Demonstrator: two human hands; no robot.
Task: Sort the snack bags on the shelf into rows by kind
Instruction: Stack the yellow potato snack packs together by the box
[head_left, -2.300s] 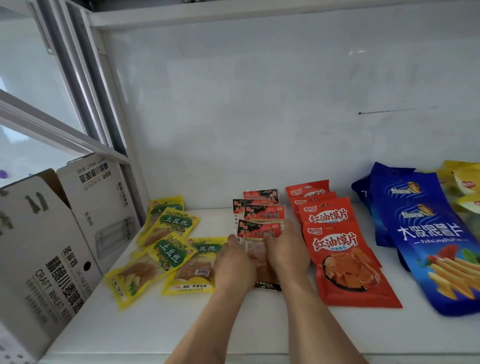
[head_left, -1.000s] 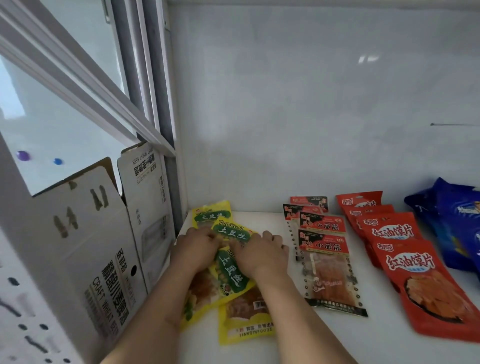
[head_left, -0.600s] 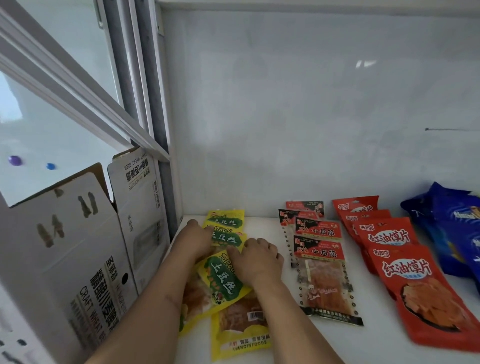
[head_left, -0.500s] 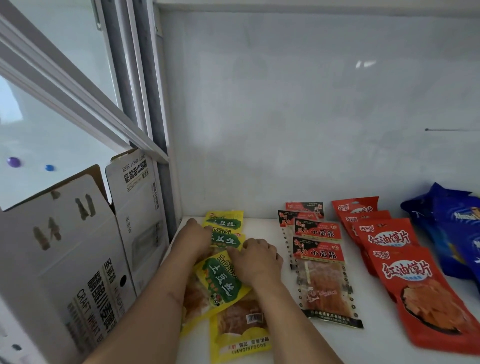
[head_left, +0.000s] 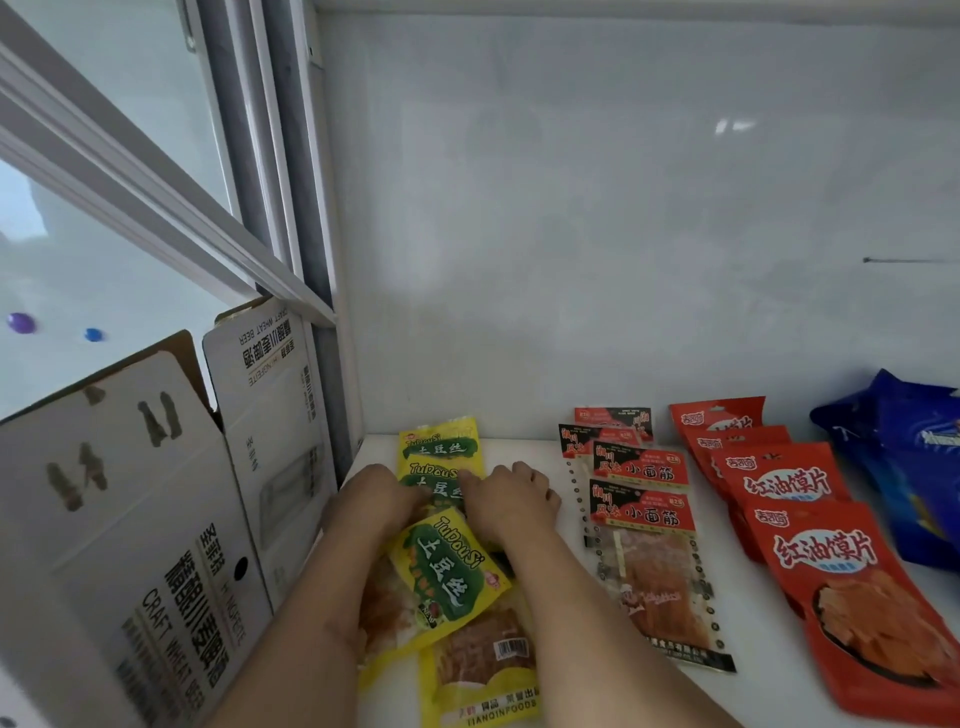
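Several yellow-and-green snack bags overlap in a row at the left end of the white shelf. My left hand and my right hand lie on either side of the second yellow bag, fingers pressing its edges. One yellow bag lies tilted over my forearms' gap, another under it shows a barcode. To the right runs a row of red-and-black clear-window bags, then a row of red bags, then blue bags at the far right.
An open cardboard beer box stands just left of the shelf, close to my left forearm. A metal window frame rises at the shelf's left end. The white back wall closes the shelf behind the bags.
Both hands left the red-and-black bags and moved left onto the yellow bags. Over the last second they slid back along the yellow row, and the tilted bag shifted slightly.
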